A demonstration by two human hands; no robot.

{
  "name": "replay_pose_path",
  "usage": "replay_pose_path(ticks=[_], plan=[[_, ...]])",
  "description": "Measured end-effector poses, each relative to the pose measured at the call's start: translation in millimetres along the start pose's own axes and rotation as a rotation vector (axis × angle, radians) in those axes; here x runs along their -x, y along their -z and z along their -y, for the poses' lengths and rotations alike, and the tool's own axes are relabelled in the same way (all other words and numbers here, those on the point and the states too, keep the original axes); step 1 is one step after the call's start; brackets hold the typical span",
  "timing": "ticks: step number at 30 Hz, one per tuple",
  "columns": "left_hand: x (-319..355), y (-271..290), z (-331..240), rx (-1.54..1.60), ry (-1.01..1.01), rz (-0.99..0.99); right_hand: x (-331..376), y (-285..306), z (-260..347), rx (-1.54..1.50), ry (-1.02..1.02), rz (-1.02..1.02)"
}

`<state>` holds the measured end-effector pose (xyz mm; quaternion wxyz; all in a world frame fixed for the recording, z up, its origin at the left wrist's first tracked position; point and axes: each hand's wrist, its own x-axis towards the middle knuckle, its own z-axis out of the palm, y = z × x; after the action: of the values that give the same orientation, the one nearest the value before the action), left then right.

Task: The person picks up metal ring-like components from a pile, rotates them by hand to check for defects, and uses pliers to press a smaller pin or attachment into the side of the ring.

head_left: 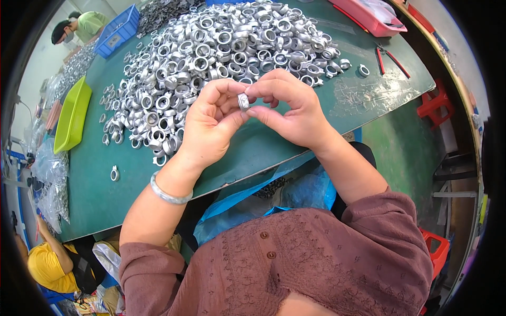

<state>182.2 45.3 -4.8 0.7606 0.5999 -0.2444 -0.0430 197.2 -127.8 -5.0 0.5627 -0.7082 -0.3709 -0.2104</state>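
Small silver metal fitting [243, 101] pinched between both hands.
Grasped by left hand [208, 124] and right hand [292, 108] fingertips above green worktop [253, 147]; dull grey, blocky, beside heaped ring-shaped fittings [221, 47].

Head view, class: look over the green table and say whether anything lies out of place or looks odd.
Mostly orderly. One metal ring lies alone near the table's front edge, well apart from the big pile of metal rings. Both hands, left hand and right hand, pinch a single small metal piece.
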Motion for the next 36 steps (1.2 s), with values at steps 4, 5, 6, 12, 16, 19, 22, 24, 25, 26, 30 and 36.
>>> replay_pose_path(ticks=[4,5,6,12,16,19,22,24,25,26,30,36], plan=[[1.3,0.0,0.5,-0.06,-0.015,-0.02,-0.6,0.4,1.1,0.011,-0.003,0.012],[1.3,0.5,0.7,-0.114,-0.044,-0.019,-0.4,0.1,0.8,0.014,-0.003,0.0],[1.6,0.6,0.7,-0.168,-0.072,-0.017,-0.4,-0.1,0.9,0.018,-0.004,-0.012],[2.2,-2.4,-0.9,-0.273,-0.106,-0.08,0.3,1.7,-0.8,-0.026,-0.075,-0.01],[1.9,-3.0,-1.5,-0.296,-0.115,-0.09,0.4,2.3,-4.4,-0.029,-0.046,-0.005],[1.9,-2.8,-1.0,-0.308,-0.117,-0.096,0.4,4.5,-1.9,-0.042,-0.104,0.023],[1.9,-2.7,-0.8,-0.327,-0.112,-0.116,1.0,6.2,2.0,-0.136,-0.24,0.087],[1.3,-2.4,-0.4,-0.336,-0.096,-0.128,1.2,6.5,2.4,-0.204,-0.31,0.093],[1.5,-3.2,-1.9,-0.336,-0.096,-0.127,1.3,6.0,1.4,-0.204,-0.31,0.093],[2.1,-4.4,-4.7,-0.341,-0.047,-0.127,1.5,4.8,-0.7,-0.205,-0.281,0.063],[2.3,-4.5,-4.3,-0.315,-0.01,-0.135,2.5,1.8,-4.3,-0.247,-0.258,0.019],[2.7,-4.6,-7.7,-0.226,0.058,-0.121,3.0,2.2,-3.7,-0.205,-0.232,0.008]])
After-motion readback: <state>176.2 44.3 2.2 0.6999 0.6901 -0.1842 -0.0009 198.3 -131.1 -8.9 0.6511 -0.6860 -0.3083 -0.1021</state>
